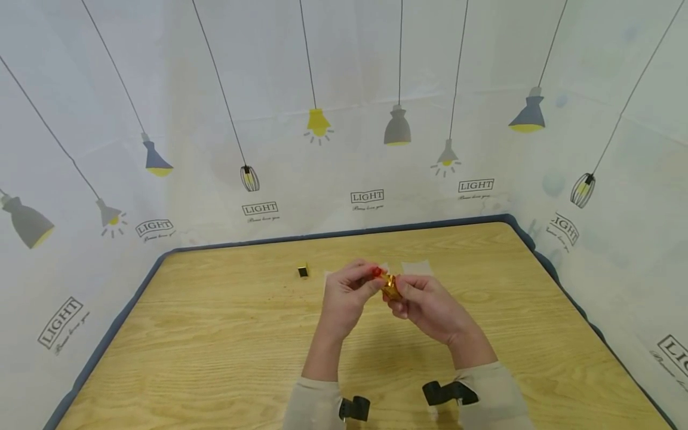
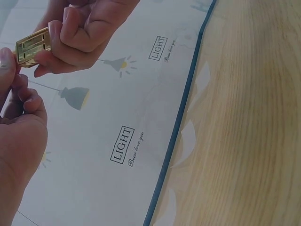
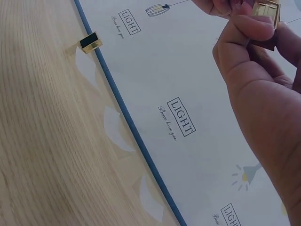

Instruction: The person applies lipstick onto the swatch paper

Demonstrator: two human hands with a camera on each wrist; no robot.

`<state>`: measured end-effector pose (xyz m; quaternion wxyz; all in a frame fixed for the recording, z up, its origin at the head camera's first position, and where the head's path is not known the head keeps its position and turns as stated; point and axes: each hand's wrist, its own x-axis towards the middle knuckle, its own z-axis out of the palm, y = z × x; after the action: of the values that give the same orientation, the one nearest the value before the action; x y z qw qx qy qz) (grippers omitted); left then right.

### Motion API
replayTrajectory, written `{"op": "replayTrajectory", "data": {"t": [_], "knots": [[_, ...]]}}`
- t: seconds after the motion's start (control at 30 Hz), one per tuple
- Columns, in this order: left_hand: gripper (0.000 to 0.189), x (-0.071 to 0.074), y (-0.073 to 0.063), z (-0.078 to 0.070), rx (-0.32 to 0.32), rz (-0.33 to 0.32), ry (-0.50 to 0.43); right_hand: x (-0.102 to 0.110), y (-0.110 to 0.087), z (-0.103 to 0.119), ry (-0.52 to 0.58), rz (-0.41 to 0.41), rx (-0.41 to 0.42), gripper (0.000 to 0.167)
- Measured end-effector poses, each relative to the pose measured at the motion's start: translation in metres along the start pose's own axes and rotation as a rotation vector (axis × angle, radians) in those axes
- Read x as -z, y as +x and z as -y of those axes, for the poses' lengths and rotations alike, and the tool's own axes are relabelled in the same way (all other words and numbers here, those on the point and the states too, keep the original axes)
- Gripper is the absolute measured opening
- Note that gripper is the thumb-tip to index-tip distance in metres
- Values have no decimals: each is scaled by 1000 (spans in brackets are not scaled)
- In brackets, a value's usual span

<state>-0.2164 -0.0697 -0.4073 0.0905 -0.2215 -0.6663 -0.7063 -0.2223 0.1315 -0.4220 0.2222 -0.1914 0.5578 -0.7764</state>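
Both hands meet above the table. My right hand (image 1: 430, 304) grips a small gold rectangular case (image 1: 392, 288) between thumb and fingers. In the left wrist view the case (image 2: 33, 48) shows a slotted inner side. My left hand (image 1: 344, 295) pinches a small red piece (image 1: 377, 272) right beside the case. The left thumb reaches the case's edge. Fingers hide much of the red piece, so its exact shape cannot be told. In the right wrist view the case (image 3: 266, 10) sits by the right thumb.
A small gold and black block (image 1: 303, 271) stands on the wooden table (image 1: 226, 334), left of the hands. Several curled white paper pieces (image 1: 416, 269) lie near the back, with tiny red crumbs to their left. A lamp-patterned sheet (image 1: 355, 155) walls the table's back and sides.
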Motion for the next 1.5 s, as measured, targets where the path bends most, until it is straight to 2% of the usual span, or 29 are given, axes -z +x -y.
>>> {"op": "replayTrajectory", "data": {"t": [0.27, 0.47, 0.6, 0.73, 0.9, 1.1, 1.33, 1.5], "knots": [[23, -3, 2, -2, 31, -55, 22, -3, 1, 0, -28, -45, 52, 27], [17, -7, 2, -4, 51, -103, 30, -7, 1, 2, -43, -122, 42, 22], [17, -8, 3, -3, 52, -120, 2, -8, 2, 2, -32, -139, 42, 22], [18, -8, 3, -1, 48, -116, -15, -7, 1, 2, -30, -127, 16, 32], [22, -6, 3, 0, 39, -75, -11, -7, 1, 6, 3, -131, -81, 52], [28, -6, 5, 2, 56, -20, -3, -6, 1, 9, 57, -177, -89, 33], [24, -9, 6, 1, 76, -51, 19, -2, 2, 7, 145, -156, -18, 14], [19, -9, 6, 1, 59, -63, 44, 0, 1, 7, 171, -134, -20, 17]]}}
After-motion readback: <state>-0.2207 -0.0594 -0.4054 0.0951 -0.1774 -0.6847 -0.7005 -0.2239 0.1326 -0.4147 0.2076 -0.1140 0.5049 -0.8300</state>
